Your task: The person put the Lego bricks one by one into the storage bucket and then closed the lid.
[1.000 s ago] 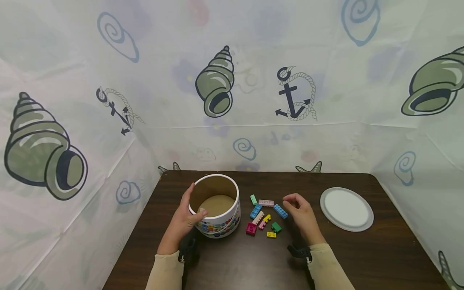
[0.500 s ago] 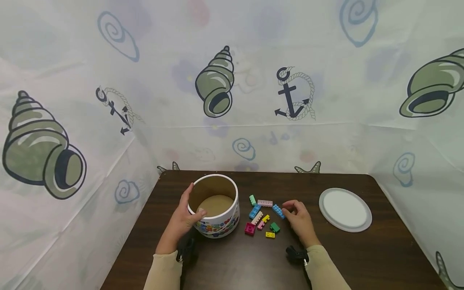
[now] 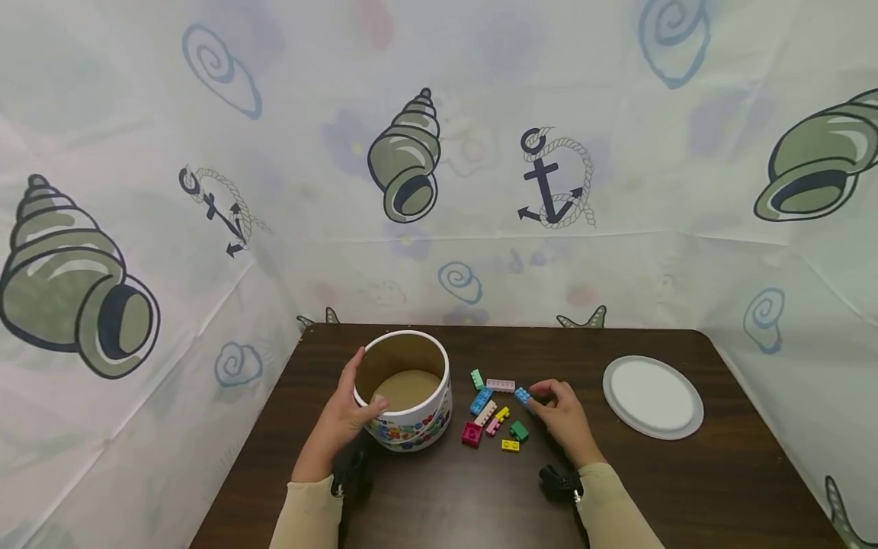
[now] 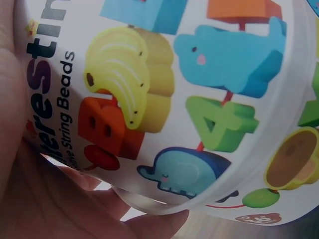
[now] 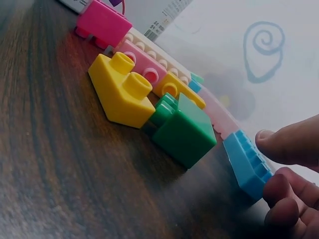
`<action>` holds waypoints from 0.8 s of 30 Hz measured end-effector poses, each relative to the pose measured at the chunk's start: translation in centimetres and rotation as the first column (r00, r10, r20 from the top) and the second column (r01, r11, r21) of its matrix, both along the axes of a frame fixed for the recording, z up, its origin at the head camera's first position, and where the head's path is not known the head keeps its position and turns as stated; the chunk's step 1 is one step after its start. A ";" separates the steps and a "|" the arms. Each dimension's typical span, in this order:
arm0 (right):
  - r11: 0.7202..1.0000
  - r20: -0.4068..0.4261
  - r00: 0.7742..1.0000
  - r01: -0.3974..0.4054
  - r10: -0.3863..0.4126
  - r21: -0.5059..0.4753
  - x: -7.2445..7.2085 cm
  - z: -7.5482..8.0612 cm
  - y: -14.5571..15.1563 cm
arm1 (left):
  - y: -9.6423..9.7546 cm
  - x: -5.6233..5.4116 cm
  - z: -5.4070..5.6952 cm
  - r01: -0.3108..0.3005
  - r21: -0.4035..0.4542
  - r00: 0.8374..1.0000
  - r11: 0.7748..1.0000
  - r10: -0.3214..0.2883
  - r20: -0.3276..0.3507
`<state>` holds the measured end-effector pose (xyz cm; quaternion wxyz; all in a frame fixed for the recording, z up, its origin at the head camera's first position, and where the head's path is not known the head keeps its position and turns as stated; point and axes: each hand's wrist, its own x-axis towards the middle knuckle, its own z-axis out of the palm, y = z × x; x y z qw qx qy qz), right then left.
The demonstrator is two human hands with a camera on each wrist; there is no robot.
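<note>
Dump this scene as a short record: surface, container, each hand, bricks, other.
surface: dark wood-grain table
container: white printed tub, open-topped, left of the bricks in the head view
left_hand: left hand holds the tub, thumb over its rim
right_hand: right hand at one end of a blue brick; firm grip cannot be told
bricks: others include magenta brick, dark green brick, second blue brick
other: round white disc right of the right hand
</note>
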<state>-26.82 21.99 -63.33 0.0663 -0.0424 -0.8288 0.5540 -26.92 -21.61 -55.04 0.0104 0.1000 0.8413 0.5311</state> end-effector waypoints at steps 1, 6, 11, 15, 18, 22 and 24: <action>1.000 0.001 1.000 -0.003 0.003 0.009 0.0 0.0 0.0 | 0.0 0.0 0.0 0.000 -0.005 1.000 1.000 0.000 -0.001; 0.999 0.006 1.000 -0.012 0.012 0.042 -0.1 0.0 0.0 | 0.2 0.0 -0.1 0.002 0.010 1.000 1.000 -0.002 -0.004; 0.998 0.033 0.999 -0.012 0.010 0.059 -0.1 0.2 0.0 | 0.4 0.1 0.0 0.005 0.029 1.000 1.000 -0.005 -0.001; 0.998 0.030 0.999 -0.019 0.017 0.056 0.0 0.2 0.0 | 0.3 0.0 0.0 0.008 0.026 1.000 1.000 -0.008 -0.004; 0.999 0.021 1.000 -0.023 0.022 0.048 -0.1 0.3 0.0 | 0.2 -0.2 0.0 0.002 0.007 1.000 1.000 -0.001 -0.014; 0.999 0.021 0.999 -0.026 0.025 0.047 -0.1 0.3 -0.1 | 0.1 -0.1 0.1 -0.001 -0.008 1.000 1.000 0.001 -0.019; 0.998 0.022 0.999 -0.031 0.030 0.046 -0.1 0.3 -0.1 | 0.1 0.0 0.1 -0.002 -0.011 1.000 1.000 0.002 -0.016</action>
